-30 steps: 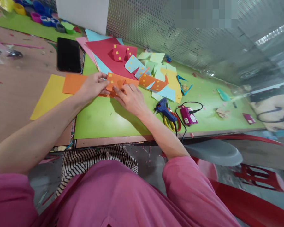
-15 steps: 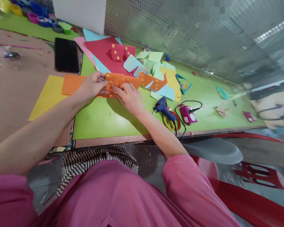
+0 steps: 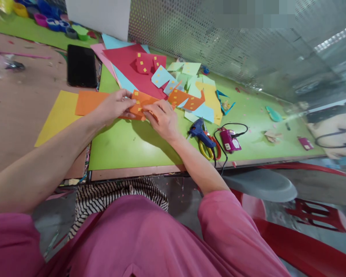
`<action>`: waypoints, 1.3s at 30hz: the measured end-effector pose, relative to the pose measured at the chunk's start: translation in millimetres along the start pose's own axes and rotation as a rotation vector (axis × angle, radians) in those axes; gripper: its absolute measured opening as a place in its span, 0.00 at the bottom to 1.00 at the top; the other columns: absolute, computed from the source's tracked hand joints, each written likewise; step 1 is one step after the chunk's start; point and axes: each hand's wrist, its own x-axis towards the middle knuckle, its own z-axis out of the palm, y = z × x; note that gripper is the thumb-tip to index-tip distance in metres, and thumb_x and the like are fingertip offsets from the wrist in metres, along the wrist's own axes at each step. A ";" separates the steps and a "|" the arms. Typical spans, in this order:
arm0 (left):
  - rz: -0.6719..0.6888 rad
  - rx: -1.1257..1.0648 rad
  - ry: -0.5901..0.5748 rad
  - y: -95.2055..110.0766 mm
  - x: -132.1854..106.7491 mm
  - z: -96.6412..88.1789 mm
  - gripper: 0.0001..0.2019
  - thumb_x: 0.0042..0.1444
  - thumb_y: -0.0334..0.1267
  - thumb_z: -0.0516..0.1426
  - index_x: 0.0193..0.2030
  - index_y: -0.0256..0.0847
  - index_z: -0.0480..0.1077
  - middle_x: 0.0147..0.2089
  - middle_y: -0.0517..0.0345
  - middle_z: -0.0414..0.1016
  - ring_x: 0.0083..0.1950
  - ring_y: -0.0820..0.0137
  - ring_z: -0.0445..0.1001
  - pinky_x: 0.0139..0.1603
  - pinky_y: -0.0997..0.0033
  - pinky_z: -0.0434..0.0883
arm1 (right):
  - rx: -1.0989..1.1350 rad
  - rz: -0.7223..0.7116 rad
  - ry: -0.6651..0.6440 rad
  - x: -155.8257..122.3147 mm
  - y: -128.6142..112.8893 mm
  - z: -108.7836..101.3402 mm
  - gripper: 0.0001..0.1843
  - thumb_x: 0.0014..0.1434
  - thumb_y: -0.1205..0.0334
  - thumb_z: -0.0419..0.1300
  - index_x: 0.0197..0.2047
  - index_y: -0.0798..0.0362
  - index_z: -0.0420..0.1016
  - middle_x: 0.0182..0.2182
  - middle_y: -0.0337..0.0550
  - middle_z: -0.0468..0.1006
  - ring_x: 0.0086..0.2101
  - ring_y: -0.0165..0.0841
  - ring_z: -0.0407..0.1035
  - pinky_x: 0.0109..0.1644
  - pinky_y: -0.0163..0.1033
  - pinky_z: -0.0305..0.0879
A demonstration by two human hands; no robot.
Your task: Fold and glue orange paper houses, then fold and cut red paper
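Between my two hands is an orange paper piece (image 3: 138, 100) with small yellow squares on it. My left hand (image 3: 117, 104) pinches its left end between thumb and fingers. On the right, my right hand (image 3: 163, 118) has its fingers closed on the paper's lower right part, covering much of that side. A second orange cutout (image 3: 190, 100) with yellow squares stands just past my right hand. Behind lie a red cutout (image 3: 145, 63) and a light blue cutout (image 3: 161, 77), also dotted with yellow squares. Plain orange paper (image 3: 89, 102) and yellow paper (image 3: 56, 119) lie under my left forearm.
A blue glue gun (image 3: 201, 132) rests over scissors (image 3: 207, 151) beside a magenta box (image 3: 230, 140) with a black cable. A black phone (image 3: 81, 65) lies at the left. Bottle caps (image 3: 53, 25) sit at the back left. A perforated metal panel (image 3: 184, 30) borders the table.
My right hand has shifted slightly right and down along the orange paper, and the paper's right side is now bent or tilted. My left hand keeps its pinch, a little further right.
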 end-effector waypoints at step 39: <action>-0.004 0.006 -0.002 -2.4 -2.4 5.0 0.06 0.65 0.27 0.58 0.44 0.41 0.65 0.33 0.62 0.76 0.31 0.75 0.76 0.48 0.63 0.80 | -0.309 -0.302 0.063 -1.6 10.5 8.7 0.19 0.79 0.59 0.43 0.50 0.47 0.76 0.43 0.44 0.79 0.46 0.36 0.69 0.48 0.41 0.63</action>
